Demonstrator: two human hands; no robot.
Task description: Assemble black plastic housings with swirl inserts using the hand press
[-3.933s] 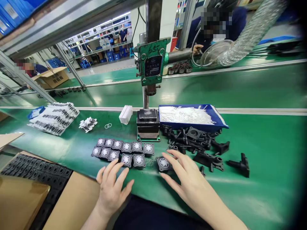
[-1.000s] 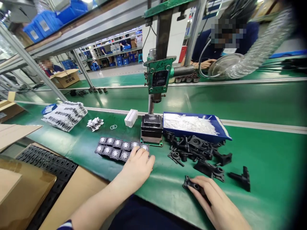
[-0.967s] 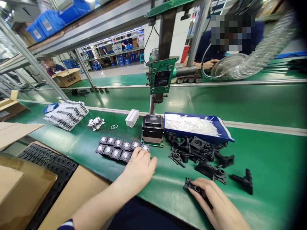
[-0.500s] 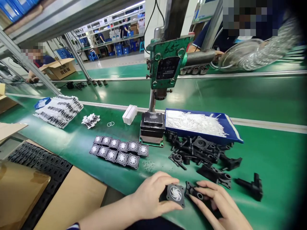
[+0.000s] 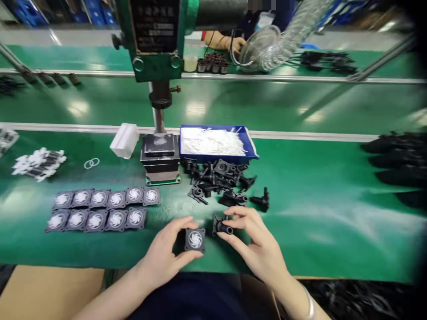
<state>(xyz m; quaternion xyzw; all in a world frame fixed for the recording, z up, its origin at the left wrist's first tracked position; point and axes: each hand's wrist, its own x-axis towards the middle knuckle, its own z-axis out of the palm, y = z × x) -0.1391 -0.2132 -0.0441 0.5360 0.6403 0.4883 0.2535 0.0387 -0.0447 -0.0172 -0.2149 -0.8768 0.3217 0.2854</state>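
Both hands are working close to the near edge of the desk (image 5: 320,231), right in the middle. The left hand (image 5: 165,253) is closed round a small square fan piece (image 5: 195,239), thumb on one side and fingers on the other, the white swirl face turned up toward the camera. Just beside it, the right hand (image 5: 258,246) pinches a black moulded bracket (image 5: 221,227) between thumb and fingertips. The two parts sit nearly touching, held just over the green mat.

The fan piece looks light and stiff, hard plastic, so edge grips at the square frame suit it and keep fingers off the white centre. It is flat and square, with no real long axis. The bracket looks rigid too, knobbly, easy to pinch by its tube; its longer side runs left to right, the tube end pointing toward the right hand.

Further out, to the left, two rows of matching fan pieces (image 5: 103,208) lie face up. Behind the hands is a heap of black brackets (image 5: 216,178), then a blue tray of white pins (image 5: 213,142) and the press block (image 5: 160,158) under the green machine head (image 5: 155,40). At the far edge another person's hand (image 5: 230,42) rests by a silvery hose (image 5: 283,35).
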